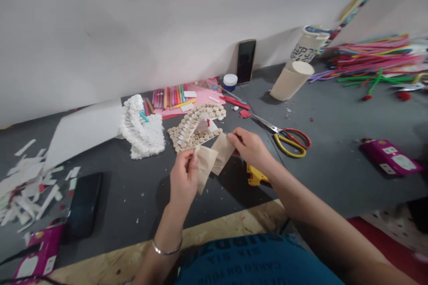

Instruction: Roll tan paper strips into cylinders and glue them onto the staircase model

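My left hand (184,173) pinches a folded beige paper piece (204,164) between thumb and fingers. A second beige paper piece (222,153) is pinched at its upper corner by my right hand (249,144). The two pieces are held side by side above the dark table, their edges close together. Just beyond them lies a small arched model (197,127) covered in beige discs. To its left stands a similar white model (142,129) with a teal piece on it. A yellow glue gun (256,175) lies partly hidden under my right forearm.
Scissors (284,136) with red and yellow handles lie right of my hands. Behind are markers (170,96), a white-lidded jar (230,82), a propped phone (246,61) and a beige cylinder (290,81). Paper scraps (28,191) and a black phone (83,205) lie left; pipe cleaners (374,60) lie right.
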